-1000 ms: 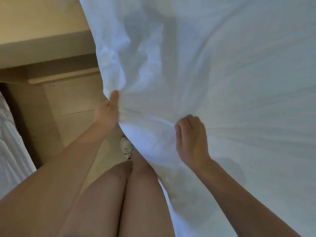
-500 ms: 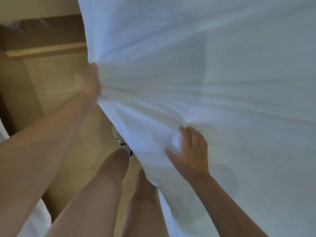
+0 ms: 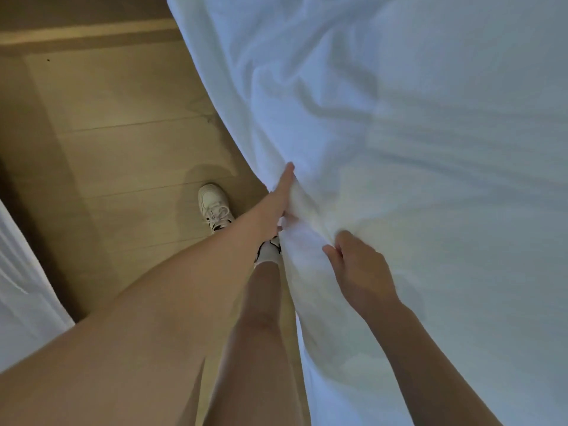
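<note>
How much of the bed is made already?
Done: the white sheet lies spread out wide. In hand: the left hand and the right hand each have a grip on a bunch of its side edge. Left: the big wrinkles need smoothing, and the edge hangs down toward the floor, apparently not yet tucked.

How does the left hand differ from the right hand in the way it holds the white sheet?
The left hand grips the white sheet at its edge, thumb stretched straight; the right hand bunches fabric further in, fingers curled. Both hold it.
</note>
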Demonstrator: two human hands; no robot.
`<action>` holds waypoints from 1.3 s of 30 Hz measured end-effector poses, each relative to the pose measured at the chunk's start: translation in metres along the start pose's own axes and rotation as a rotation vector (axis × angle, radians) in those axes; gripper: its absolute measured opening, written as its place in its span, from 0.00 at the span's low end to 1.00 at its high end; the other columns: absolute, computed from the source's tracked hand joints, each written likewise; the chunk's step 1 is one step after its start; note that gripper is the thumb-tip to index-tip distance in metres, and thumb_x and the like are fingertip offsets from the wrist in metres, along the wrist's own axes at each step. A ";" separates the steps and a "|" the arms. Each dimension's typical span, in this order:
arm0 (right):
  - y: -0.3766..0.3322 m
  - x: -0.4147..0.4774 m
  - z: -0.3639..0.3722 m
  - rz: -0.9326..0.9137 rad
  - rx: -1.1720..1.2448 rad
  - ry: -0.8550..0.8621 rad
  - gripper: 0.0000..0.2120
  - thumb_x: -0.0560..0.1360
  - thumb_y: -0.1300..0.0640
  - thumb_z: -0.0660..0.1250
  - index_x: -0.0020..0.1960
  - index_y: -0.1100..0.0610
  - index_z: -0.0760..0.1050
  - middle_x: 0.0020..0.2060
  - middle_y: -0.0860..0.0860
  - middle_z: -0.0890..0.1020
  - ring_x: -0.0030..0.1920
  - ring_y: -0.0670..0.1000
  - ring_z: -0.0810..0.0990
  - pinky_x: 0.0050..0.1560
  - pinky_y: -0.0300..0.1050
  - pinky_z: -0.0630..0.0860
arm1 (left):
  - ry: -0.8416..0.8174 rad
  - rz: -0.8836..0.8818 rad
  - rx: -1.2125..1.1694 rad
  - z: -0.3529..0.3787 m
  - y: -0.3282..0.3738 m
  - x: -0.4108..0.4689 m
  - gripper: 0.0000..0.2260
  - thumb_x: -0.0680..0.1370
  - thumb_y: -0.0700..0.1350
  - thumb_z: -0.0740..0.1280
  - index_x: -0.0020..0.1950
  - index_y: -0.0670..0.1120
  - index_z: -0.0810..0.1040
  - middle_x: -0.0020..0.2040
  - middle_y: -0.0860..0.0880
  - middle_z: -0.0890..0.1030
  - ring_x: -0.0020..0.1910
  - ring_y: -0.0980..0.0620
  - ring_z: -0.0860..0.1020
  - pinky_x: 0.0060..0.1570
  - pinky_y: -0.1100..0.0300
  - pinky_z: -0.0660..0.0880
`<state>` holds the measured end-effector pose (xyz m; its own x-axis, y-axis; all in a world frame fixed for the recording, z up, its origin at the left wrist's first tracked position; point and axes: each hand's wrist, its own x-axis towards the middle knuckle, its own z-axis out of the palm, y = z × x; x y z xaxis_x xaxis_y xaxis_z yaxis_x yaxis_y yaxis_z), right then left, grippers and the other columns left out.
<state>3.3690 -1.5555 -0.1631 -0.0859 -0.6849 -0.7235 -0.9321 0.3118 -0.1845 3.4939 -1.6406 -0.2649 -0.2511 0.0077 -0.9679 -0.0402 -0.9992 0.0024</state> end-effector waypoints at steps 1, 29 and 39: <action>0.000 -0.004 -0.001 -0.007 -0.016 0.004 0.12 0.81 0.48 0.52 0.44 0.54 0.59 0.37 0.48 0.67 0.39 0.54 0.68 0.38 0.46 0.59 | 0.014 -0.005 -0.056 0.008 -0.003 0.000 0.36 0.69 0.73 0.59 0.68 0.50 0.71 0.63 0.48 0.77 0.62 0.47 0.75 0.66 0.50 0.68; 0.008 -0.025 0.069 0.093 -0.115 0.058 0.16 0.82 0.50 0.52 0.58 0.59 0.71 0.52 0.55 0.77 0.53 0.56 0.76 0.40 0.46 0.65 | 0.000 0.292 -0.190 -0.061 -0.043 -0.047 0.10 0.65 0.42 0.76 0.45 0.46 0.84 0.45 0.46 0.85 0.45 0.46 0.84 0.38 0.54 0.80; 0.014 -0.049 0.081 0.056 0.030 0.088 0.14 0.82 0.50 0.49 0.48 0.58 0.67 0.45 0.54 0.75 0.48 0.56 0.76 0.40 0.45 0.62 | 0.098 0.134 -0.091 -0.040 -0.065 -0.009 0.12 0.70 0.55 0.74 0.47 0.48 0.84 0.50 0.47 0.84 0.51 0.48 0.82 0.59 0.50 0.75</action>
<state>3.3890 -1.4646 -0.1840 -0.1691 -0.7206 -0.6724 -0.9140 0.3699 -0.1667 3.5379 -1.5774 -0.2664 -0.1528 -0.1256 -0.9802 0.0759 -0.9904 0.1151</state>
